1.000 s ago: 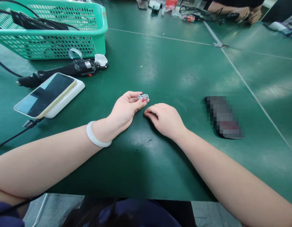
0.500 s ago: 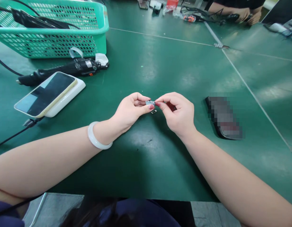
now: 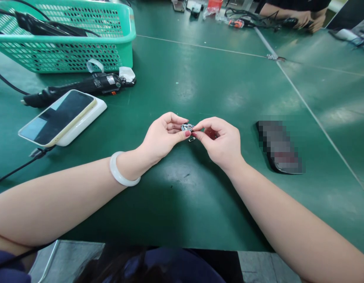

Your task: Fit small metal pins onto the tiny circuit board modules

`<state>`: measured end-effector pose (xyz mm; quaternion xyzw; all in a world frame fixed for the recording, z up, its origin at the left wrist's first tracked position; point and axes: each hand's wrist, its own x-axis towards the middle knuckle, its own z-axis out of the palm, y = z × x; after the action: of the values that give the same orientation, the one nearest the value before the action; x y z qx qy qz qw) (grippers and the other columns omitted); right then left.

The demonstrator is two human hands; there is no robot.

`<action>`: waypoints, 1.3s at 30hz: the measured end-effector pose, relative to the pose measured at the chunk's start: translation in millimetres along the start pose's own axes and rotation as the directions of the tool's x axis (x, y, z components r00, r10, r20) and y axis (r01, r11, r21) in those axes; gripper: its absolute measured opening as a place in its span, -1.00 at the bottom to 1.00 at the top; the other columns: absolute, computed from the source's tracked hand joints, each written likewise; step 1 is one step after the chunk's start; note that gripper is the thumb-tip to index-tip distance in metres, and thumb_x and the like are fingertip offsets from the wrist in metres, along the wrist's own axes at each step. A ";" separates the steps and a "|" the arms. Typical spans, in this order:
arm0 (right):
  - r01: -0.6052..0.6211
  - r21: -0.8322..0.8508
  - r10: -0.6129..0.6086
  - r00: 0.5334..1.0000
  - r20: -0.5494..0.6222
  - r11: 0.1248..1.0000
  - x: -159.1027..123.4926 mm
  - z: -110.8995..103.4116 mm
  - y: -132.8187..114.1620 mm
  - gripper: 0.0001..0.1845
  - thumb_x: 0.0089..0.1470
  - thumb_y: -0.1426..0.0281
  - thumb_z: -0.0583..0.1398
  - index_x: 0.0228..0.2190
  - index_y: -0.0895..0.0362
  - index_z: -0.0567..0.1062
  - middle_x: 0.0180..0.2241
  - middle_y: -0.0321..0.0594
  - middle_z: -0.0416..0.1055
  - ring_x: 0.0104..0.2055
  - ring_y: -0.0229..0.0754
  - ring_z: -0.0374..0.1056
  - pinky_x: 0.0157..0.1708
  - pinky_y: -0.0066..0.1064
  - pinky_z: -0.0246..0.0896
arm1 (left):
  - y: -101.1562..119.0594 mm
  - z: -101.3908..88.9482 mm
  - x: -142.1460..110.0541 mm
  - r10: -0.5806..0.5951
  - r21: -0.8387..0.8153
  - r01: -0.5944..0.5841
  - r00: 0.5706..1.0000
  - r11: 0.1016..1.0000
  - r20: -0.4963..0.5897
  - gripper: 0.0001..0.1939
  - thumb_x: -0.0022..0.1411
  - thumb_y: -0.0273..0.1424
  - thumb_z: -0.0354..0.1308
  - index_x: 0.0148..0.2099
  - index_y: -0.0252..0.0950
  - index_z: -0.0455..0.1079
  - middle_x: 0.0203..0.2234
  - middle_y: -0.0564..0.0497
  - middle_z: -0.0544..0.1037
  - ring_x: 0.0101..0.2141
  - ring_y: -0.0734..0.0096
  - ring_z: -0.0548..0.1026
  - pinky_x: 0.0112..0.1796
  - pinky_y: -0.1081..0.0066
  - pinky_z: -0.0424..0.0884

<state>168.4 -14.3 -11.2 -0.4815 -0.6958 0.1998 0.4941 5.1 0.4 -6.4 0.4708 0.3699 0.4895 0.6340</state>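
Your left fingers point(image 3: 182, 136) pinch 1 small silvery part point(image 3: 187, 127) above the table point(image 3: 182, 204), long axis roughly along the near edge; your right fingers point(image 3: 200, 136), equally close, grasp its right end.

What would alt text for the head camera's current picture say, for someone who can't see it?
A person's left hand pinches a small silvery part over a green table, with the right hand at its edge. To the left lie a phone on a white block, a black tool and a green basket; to the right, a pixelated dark object.
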 end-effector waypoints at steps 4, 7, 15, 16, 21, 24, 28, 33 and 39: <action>-0.068 -0.010 0.068 0.998 -0.007 0.998 -1.0 -0.1 -1.3 -0.96 -0.03 0.37 0.31 -0.46 0.08 0.56 -0.48 -0.36 0.45 -0.53 -0.36 0.19 -0.47 -0.44 0.19 | 1.3 0.3 -1.8 0.039 0.066 -0.038 0.999 0.997 0.000 -0.67 -0.08 -0.42 0.41 -0.26 -0.31 0.39 -0.44 0.04 0.55 -0.35 0.46 0.55 -0.21 0.40 0.45; -0.083 -0.042 0.082 0.996 -0.017 0.996 -1.5 -0.6 -3.6 -0.94 -0.03 0.35 0.30 -0.45 0.08 0.56 -0.49 -0.35 0.46 -0.53 -0.35 0.21 -0.48 -0.43 0.19 | 1.6 0.6 -2.6 0.066 0.063 -0.066 0.998 0.996 0.005 -0.70 -0.07 -0.39 0.41 -0.30 -0.31 0.39 -0.43 0.03 0.56 -0.35 0.45 0.55 -0.20 0.40 0.45; -0.061 -0.057 0.060 0.998 -0.012 0.997 -1.8 -0.9 -3.9 -0.95 -0.01 0.36 0.28 -0.45 0.07 0.57 -0.42 -0.32 0.50 -0.50 -0.33 0.26 -0.46 -0.42 0.21 | 1.0 1.0 -2.6 0.075 0.071 -0.076 0.997 0.995 0.026 -0.71 -0.05 -0.42 0.39 -0.33 -0.28 0.33 -0.41 0.05 0.57 -0.33 0.45 0.56 -0.17 0.38 0.45; -0.047 -0.062 0.046 0.999 -0.015 0.997 -1.9 -0.8 -3.8 -0.95 -0.01 0.37 0.28 -0.45 0.07 0.56 -0.42 -0.33 0.51 -0.50 -0.33 0.26 -0.46 -0.42 0.21 | 1.3 1.1 -2.6 0.070 0.065 -0.071 0.997 0.995 0.025 -0.71 -0.05 -0.42 0.39 -0.33 -0.29 0.33 -0.42 0.05 0.56 -0.34 0.45 0.56 -0.18 0.38 0.45; -0.040 -0.099 0.037 0.999 -0.039 0.994 -2.5 -1.0 -4.4 -0.97 -0.01 0.38 0.28 -0.44 0.07 0.56 -0.45 -0.35 0.49 -0.51 -0.33 0.26 -0.46 -0.42 0.21 | 2.8 1.7 -2.5 0.018 0.023 -0.019 1.000 1.000 0.022 -0.66 -0.07 -0.43 0.41 -0.30 -0.29 0.30 -0.45 0.05 0.57 -0.36 0.46 0.56 -0.20 0.40 0.44; -0.052 -0.117 0.046 0.997 -0.055 0.992 -2.7 -2.0 -5.3 -0.97 -0.01 0.38 0.27 -0.44 0.06 0.55 -0.45 -0.35 0.49 -0.51 -0.32 0.27 -0.47 -0.41 0.22 | 2.1 1.3 -1.6 -0.043 -0.056 0.046 0.998 0.997 0.053 -0.65 -0.07 -0.46 0.41 -0.30 -0.30 0.29 -0.45 0.06 0.58 -0.38 0.50 0.55 -0.19 0.40 0.43; 0.004 -0.129 -0.016 0.996 -0.088 0.992 -3.0 -3.4 -8.2 -0.96 0.00 0.41 0.26 -0.43 0.05 0.55 -0.42 -0.34 0.50 -0.49 -0.31 0.29 -0.46 -0.40 0.23 | 0.8 0.7 -0.5 -0.161 -0.200 0.179 0.982 0.963 0.103 -0.65 -0.09 -0.54 0.40 -0.31 -0.31 0.28 -0.47 0.09 0.57 -0.40 0.55 0.53 -0.17 0.42 0.42; 0.016 -0.152 -0.031 0.995 -0.091 0.988 -3.1 -3.8 -10.4 -0.95 0.02 0.40 0.25 -0.44 0.04 0.55 -0.37 -0.30 0.51 -0.45 -0.28 0.32 -0.45 -0.37 0.25 | -0.5 0.6 -0.1 -0.209 -0.252 0.233 0.970 0.939 0.121 -0.68 -0.08 -0.58 0.37 -0.33 -0.30 0.29 -0.47 0.11 0.56 -0.37 0.54 0.54 -0.13 0.39 0.42; -0.031 -0.122 0.021 0.997 -0.079 0.992 -2.0 -3.7 -7.4 -0.97 -0.02 0.41 0.27 -0.43 0.05 0.55 -0.41 -0.34 0.50 -0.48 -0.30 0.29 -0.44 -0.39 0.24 | -4.1 0.0 0.6 -0.136 -0.172 0.145 0.989 0.974 0.064 -0.69 -0.06 -0.55 0.37 -0.31 -0.33 0.30 -0.47 0.07 0.58 -0.40 0.53 0.55 -0.17 0.40 0.41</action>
<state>168.3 -20.2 -5.0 -0.5273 -0.6809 0.1442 0.4874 6.3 0.7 -10.3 0.3983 0.3408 0.4619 0.7155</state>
